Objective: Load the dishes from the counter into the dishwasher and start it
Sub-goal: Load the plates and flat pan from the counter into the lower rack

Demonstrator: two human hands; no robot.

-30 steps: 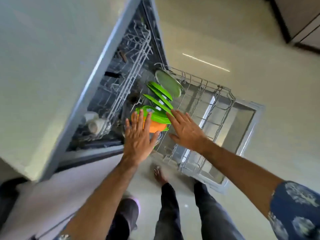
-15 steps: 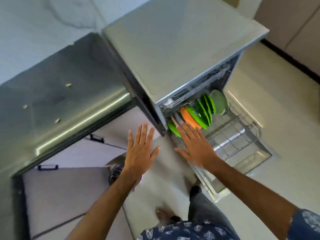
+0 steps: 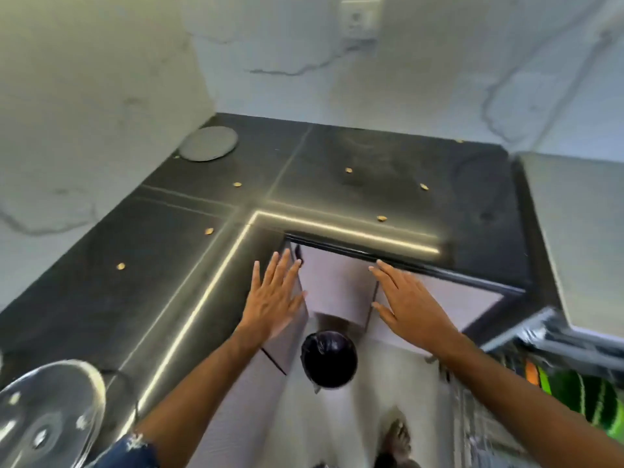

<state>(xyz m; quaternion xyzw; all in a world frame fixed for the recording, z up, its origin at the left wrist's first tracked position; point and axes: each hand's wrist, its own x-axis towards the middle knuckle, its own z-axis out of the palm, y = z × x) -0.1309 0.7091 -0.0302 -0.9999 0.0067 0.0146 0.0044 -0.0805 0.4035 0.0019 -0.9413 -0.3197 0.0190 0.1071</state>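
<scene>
Dark L-shaped counter [image 3: 371, 170], filling most of the view, glossy, with a bright strip of light along its inner edge. Marble wall behind, socket [image 3: 358, 18] high on it. Dishwasher [image 3: 580, 238] at far right, grey top visible, open below; green and orange plates [image 3: 574, 396] standing in its rack at the lower right edge. Pale cabinet fronts under the counter, black-lined bin [image 3: 329, 358] on the floor between them.

Glass lid [image 3: 44, 410] at lower left, on the counter's near end, blurred and cropped by the frame. Grey plate [image 3: 208, 143] lying flat in the far corner, close to both walls, well apart from both hands. Small tan crumbs [image 3: 348, 170] scattered about the counter.

Left hand [image 3: 275, 297] out flat, fingers straight and spread, holding nothing, over the counter's inner edge. Right hand [image 3: 410, 307] likewise flat and empty, fingertips near the counter lip.

Probably turning to fetch the remaining pieces. Grey plate likely stiff and fairly light, breakable if ceramic, material not certain from here; lying flat, so best taken at the rim, thumb on top and fingers slid beneath. Glass lid likely heavier, slippery and fragile; knob at its centre seemingly the safest hold, though too blurred to be sure.
</scene>
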